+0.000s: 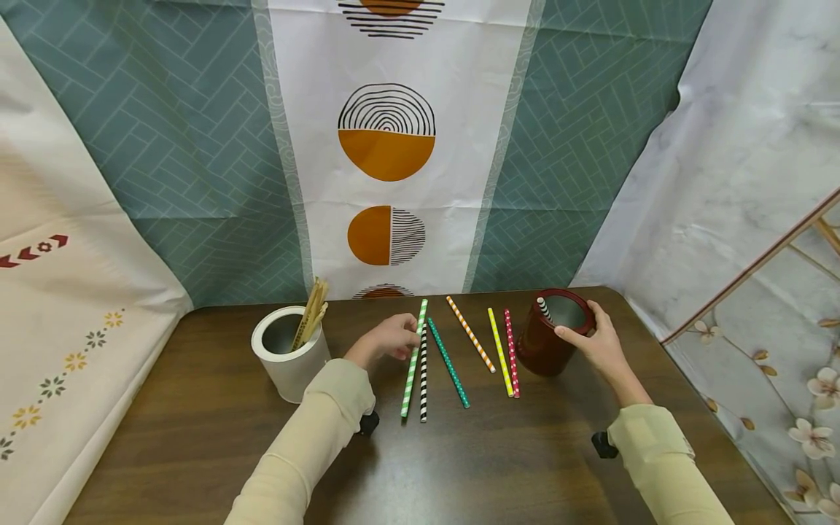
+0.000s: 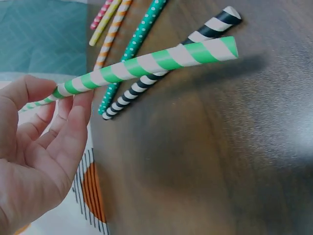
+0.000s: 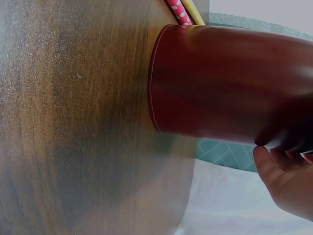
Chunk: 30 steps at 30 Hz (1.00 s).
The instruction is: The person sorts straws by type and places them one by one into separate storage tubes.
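My left hand (image 1: pixel 389 341) pinches a green-and-white striped straw (image 1: pixel 413 359) near its far end; in the left wrist view the green straw (image 2: pixel 146 63) lifts off the table between thumb and fingers (image 2: pixel 73 117). Under it lies a black-and-white straw (image 1: pixel 423 375), beside a dark green dotted straw (image 1: pixel 449 362). My right hand (image 1: pixel 593 341) grips the rim of a dark red cup (image 1: pixel 547 343), which holds one striped straw (image 1: pixel 543 308). In the right wrist view the red cup (image 3: pixel 230 88) fills the frame.
Orange (image 1: pixel 470 333), yellow (image 1: pixel 500 351) and pink (image 1: pixel 511 353) straws lie between the hands. A white cup (image 1: pixel 289 354) with wooden sticks (image 1: pixel 310 315) stands at the left on the brown table (image 1: pixel 216 430). Cloth backdrops hang close behind and at both sides.
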Each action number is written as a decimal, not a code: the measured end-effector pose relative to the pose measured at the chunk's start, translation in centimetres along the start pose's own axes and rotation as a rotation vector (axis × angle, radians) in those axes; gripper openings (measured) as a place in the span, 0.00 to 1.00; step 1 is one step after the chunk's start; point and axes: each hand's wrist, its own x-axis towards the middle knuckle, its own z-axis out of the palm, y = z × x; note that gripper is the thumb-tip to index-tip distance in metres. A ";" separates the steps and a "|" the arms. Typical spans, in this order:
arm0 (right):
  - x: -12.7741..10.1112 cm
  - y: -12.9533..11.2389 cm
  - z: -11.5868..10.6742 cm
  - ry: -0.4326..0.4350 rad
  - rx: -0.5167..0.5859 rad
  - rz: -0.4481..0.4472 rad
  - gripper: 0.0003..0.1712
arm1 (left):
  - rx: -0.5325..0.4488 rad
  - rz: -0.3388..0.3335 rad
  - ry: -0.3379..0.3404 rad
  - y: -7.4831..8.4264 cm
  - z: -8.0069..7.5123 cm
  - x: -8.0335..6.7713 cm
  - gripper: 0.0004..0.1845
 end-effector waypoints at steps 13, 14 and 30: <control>0.0 0.0 0.1 -0.002 0.001 -0.002 0.51 | 0.037 0.172 0.119 3.4 -0.2 -0.4 0.06; 0.0 0.0 0.0 -0.003 0.004 -0.003 0.51 | 0.037 0.182 0.123 3.7 -0.2 -0.6 0.06; 0.1 0.1 0.0 0.002 0.007 -0.011 0.51 | -0.115 0.300 0.119 10.2 1.2 -1.8 0.07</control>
